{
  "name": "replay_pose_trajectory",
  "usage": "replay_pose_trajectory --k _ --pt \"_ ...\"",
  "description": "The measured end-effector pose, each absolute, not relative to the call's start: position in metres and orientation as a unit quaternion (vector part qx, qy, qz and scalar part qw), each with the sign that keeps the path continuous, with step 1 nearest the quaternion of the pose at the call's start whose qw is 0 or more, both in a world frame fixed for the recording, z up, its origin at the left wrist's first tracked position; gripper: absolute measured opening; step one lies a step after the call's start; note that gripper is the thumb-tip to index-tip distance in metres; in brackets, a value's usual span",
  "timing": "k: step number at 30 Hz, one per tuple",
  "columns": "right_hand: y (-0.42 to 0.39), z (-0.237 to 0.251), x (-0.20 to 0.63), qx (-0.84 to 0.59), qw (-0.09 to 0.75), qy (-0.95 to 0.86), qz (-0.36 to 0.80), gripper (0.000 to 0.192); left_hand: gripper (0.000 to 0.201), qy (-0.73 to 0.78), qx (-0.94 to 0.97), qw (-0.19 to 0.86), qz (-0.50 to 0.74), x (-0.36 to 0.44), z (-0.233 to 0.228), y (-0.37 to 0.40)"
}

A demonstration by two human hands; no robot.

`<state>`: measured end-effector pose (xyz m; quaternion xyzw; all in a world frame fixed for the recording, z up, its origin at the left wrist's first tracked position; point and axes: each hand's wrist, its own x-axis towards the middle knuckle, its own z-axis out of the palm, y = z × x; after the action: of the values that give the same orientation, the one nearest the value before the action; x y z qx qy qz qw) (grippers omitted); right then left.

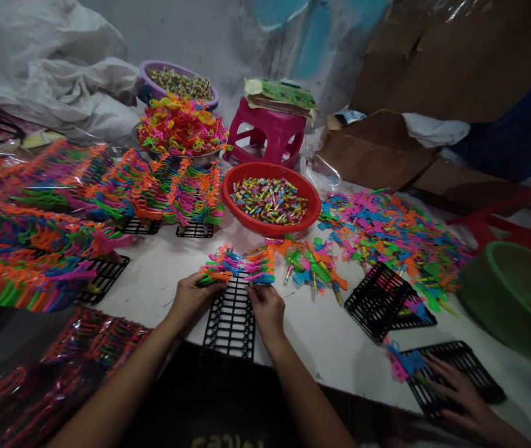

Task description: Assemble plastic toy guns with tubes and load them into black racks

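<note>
A black plastic grid rack (229, 323) lies in front of me, its near half bare. Rows of small colourful plastic toy pieces (261, 260) fill both sides of its far end. At the left row's near end, my left hand (194, 300) is closed, fingertips pinching an orange-and-green piece (216, 276). My right hand (269, 309) is closed too, at the near end of the right row, with its fingertips on a blue piece (261, 279). Just right of the rack lies a small heap of loose pieces (312, 264), some with patterned sticks.
A red basin (272, 227) holds many small patterned tubes. Filled racks (36, 249) crowd the left. Rightward are a large loose pile (391, 230), stacked black racks (372, 302), a green tub (512, 298) and another person's hand (461, 392) on a rack. A pink stool (269, 127) stands behind.
</note>
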<state>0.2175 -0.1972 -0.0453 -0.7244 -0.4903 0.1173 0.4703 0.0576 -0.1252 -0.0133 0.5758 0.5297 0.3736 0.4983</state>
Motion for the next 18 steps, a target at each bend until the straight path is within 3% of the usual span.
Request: replay_pose_trajectory --k 8,14,18 --pt "-0.199 -0.045 0.217 -0.73 0.472 -0.476 0.131 0.02 0.029 0.471 0.724 0.404 0.302 0.056 0.003 -0.121" --pt "-0.189 -0.041 0.216 -0.76 0.413 -0.483 0.137 0.019 0.019 0.503 0.777 0.301 0.232 0.058 0.01 -0.112" --pt "-0.187 -0.027 0.242 -0.72 0.39 -0.52 0.245 0.017 0.033 0.542 0.747 0.294 0.248 0.044 0.011 -0.119"
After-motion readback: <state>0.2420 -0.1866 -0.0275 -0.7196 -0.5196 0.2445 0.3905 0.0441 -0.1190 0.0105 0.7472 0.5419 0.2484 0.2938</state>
